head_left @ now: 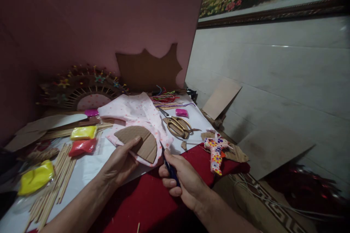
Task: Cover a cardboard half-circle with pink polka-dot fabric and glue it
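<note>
My left hand [121,164] is closed on a rounded piece of corrugated cardboard [142,142], thumb on top and fingers beneath. White cloth with pink dots [133,107] lies under the cardboard, and its edge shows around the curve. In my right hand [183,176] is a blade tool with a dark blue handle [171,173]. Its thin dark tip points up against the cloth just right of the cardboard; whether it is a knife or small scissors I cannot make out. Gold-handled scissors [177,126] lie beyond my right hand on the white sheet.
A flower-patterned glue gun [217,153] rests at the table's right edge on cardboard scraps. To the left are wooden sticks [58,178] and yellow [83,132] and red [82,147] clay packs. A decorated half-round piece [82,87] and cut cardboard [149,69] lean against the wall.
</note>
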Demonstrator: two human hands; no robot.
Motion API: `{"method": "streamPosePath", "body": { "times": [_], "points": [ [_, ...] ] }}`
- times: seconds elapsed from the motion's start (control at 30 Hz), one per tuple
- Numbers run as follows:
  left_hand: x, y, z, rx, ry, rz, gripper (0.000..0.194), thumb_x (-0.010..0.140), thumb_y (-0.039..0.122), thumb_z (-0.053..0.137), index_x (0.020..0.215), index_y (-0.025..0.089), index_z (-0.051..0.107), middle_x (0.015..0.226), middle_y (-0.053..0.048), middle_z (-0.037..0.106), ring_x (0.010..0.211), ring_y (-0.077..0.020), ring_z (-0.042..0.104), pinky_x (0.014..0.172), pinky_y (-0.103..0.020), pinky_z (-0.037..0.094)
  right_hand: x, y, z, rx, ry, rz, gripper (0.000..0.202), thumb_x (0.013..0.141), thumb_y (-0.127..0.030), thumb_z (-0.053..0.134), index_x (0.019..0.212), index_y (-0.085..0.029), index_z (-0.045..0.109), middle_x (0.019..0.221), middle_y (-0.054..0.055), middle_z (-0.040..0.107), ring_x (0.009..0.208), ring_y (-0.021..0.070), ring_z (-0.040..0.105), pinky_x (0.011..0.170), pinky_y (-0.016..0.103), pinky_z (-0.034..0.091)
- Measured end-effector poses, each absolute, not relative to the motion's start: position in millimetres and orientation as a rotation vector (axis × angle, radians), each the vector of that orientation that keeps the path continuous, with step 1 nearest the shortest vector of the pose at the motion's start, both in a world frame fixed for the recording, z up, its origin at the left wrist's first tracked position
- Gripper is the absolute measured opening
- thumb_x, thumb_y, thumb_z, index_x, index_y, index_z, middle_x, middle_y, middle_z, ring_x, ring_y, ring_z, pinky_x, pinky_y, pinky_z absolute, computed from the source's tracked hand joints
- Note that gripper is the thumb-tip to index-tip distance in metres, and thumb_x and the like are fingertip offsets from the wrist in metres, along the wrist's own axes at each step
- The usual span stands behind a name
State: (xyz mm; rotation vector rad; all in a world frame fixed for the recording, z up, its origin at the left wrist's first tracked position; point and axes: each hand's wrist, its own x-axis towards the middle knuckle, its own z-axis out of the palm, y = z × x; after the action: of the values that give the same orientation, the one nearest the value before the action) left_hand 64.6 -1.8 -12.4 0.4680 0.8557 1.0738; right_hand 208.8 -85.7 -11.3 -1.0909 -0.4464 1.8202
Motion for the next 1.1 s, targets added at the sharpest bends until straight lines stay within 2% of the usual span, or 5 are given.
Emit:
{"method": "streamPosePath", "body": {
  "times": [0.27, 0.67, 1.1],
  "points": [
    [63, 0, -14, 0.489, 0.847, 1.073, 0.026, 0.077, 0.002, 0.057, 0.102, 0.008, 0.063, 0.098, -0.015, 0.07, 0.079, -0.0221, 0.068, 0.074, -0.037, 0.058, 207, -87, -16, -1.102, -0.471, 1.754, 0.04, 0.082, -0.058, 0.052, 0.081, -0.019, 0.045, 0.056, -0.009, 0.037, 0.036, -0.0005, 0.021, 0.035, 0.013, 0.005],
    [62, -2, -10, 0.509, 0.85, 1.039, 0.021, 0.078, 0.005, 0.058, 0.097, 0.01, 0.064, 0.097, -0.014, 0.069, 0.075, -0.0217, 0.068, 0.069, -0.036, 0.059, 216, -88, -8, -1.112, -0.505, 1.84, 0.038, 0.084, -0.055, 0.05, 0.086, -0.017, 0.049, 0.058, -0.007, 0.039, 0.037, -0.0004, 0.024, 0.035, 0.013, 0.008],
    [59, 3, -10, 0.431, 0.842, 1.028, 0.026, 0.079, 0.004, 0.056, 0.104, 0.006, 0.061, 0.094, -0.016, 0.069, 0.077, -0.0219, 0.068, 0.069, -0.034, 0.059, 224, -88, -15, -1.145, -0.534, 1.882, 0.031, 0.088, -0.049, 0.047, 0.088, -0.018, 0.049, 0.06, -0.006, 0.039, 0.038, 0.0001, 0.025, 0.035, 0.013, 0.009]
  ]
}}
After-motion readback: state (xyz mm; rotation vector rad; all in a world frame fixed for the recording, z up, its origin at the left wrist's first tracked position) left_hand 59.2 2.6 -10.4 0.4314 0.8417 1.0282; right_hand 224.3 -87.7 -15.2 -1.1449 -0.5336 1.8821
